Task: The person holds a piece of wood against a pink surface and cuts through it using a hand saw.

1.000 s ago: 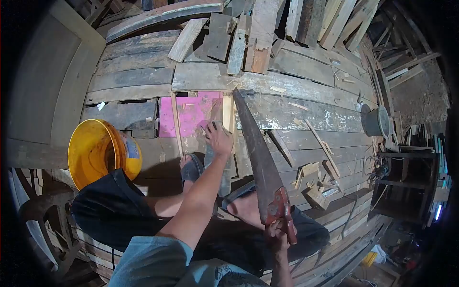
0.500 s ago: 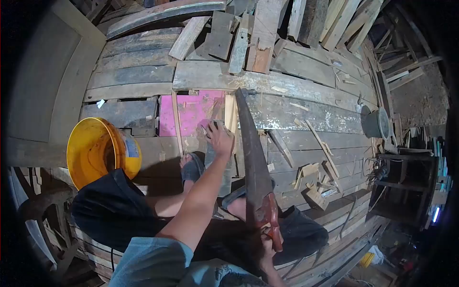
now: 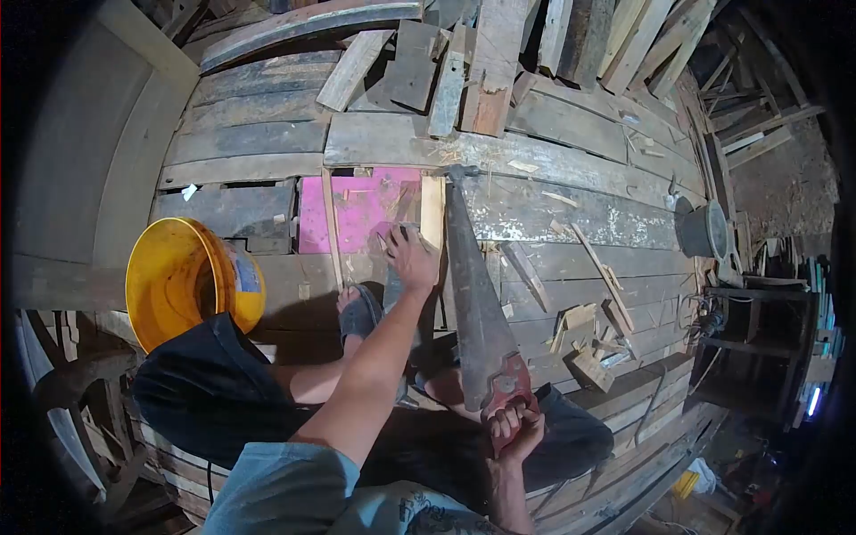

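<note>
I'm watching the saw (image 3: pixel 477 308), right of the pink panel (image 3: pixel 357 214): it looks long, thin, probably springy, so I'd take hold only by the stiff red handle (image 3: pixel 510 382). The right hand (image 3: pixel 517 430) wraps fully round that. At the panel's lower right corner, the left hand (image 3: pixel 412 259) rests by the pale wood (image 3: pixel 432 209); its grip I can't tell.

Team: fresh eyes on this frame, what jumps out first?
Probably the bright pink panel at floor level, just left of centre, and the big yellow bucket at the picture's left. Next, the long handsaw near the middle, its red handle gripped in the right hand, with the left hand by a pale wood strip.
</note>
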Demonstrator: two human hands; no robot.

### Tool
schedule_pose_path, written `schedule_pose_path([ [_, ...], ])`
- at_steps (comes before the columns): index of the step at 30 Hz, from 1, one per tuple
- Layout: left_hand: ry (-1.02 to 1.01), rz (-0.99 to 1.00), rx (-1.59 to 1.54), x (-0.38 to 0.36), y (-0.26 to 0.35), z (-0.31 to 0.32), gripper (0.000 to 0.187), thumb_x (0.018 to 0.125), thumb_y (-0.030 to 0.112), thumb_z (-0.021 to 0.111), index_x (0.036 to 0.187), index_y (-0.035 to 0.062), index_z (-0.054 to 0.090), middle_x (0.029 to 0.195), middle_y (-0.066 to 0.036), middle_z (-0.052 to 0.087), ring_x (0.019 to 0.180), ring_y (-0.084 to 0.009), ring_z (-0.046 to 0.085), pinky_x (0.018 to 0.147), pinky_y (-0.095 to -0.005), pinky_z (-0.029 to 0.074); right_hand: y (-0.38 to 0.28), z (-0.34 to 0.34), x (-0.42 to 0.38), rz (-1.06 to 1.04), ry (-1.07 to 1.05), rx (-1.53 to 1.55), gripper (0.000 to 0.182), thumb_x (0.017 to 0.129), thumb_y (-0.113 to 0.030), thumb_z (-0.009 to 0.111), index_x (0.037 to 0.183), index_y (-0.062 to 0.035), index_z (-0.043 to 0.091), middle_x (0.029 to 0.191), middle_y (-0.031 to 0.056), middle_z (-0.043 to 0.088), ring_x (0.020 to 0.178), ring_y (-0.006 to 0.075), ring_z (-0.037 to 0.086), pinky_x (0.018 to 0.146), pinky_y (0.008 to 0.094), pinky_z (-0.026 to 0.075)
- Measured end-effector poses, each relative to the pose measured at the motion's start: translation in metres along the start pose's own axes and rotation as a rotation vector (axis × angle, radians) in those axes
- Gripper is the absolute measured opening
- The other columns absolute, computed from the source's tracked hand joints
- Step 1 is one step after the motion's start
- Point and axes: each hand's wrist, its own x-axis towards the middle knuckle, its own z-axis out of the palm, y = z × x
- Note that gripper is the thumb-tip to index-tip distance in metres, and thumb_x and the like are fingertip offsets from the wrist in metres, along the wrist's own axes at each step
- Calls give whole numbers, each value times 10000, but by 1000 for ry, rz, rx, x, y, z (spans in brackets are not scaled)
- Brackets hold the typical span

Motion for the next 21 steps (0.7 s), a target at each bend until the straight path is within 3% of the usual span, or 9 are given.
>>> schedule_pose_path([
  [2, -1, 7, 25, 0, 4, -5, 415, 809, 175, 544, 1189, 8, 538, 1358, -199, 385, 1277, -395, 331, 998, -563, 268, -3, -12, -3, -18, -168, -77, 181, 838, -267, 483, 747, -115, 446, 546, -24, 299, 421, 131, 326, 409, 301, 322],
  [4, -3, -11, 28, 0, 3, -2, 416, 811, 176, 541, 1190, 7, 539, 1361, -201, 384, 1278, -397, 329, 1003, -567, 263, 5, -11, -14, -112, -125, -199, 292, 868, -384, 484, 742, -125, 438, 566, -22, 324, 446, 151, 385, 410, 313, 345],
  [6, 8, -1, 28, -3, -1, 6, 421, 816, 182, 537, 1197, 5, 540, 1363, -206, 382, 1274, -397, 332, 1002, -568, 260, 5, -4, -24, -130, -52, -329, 259, 857, -341, 513, 754, -111, 453, 581, -15, 334, 462, 154, 381, 419, 303, 336],
  [8, 3, -3, 18, 0, 0, 3, 416, 824, 185, 534, 1199, 6, 540, 1372, -207, 374, 1274, -395, 332, 1002, -569, 259, 9, -33, -6, -221, -409, -357, 203, 819, -252, 552, 765, -81, 457, 599, 6, 369, 482, 148, 386, 437, 284, 321],
  [9, -40, 5, 26, 1, 5, -10, 423, 831, 195, 532, 1211, 9, 532, 1373, -203, 369, 1280, -392, 324, 1013, -579, 247, 10, -32, -4, -420, -368, -629, 192, 777, -164, 592, 745, -64, 431, 615, 27, 405, 505, 141, 401, 444, 276, 318],
  [21, 28, 26, -14, 2, 2, -5, 386, 811, 173, 541, 1153, -5, 561, 1306, -203, 410, 1256, -383, 350, 969, -552, 284, 9, 0, -1, -306, -422, -479, 194, 768, -137, 602, 740, -54, 429, 622, 36, 429, 519, 138, 420, 452, 280, 341],
])
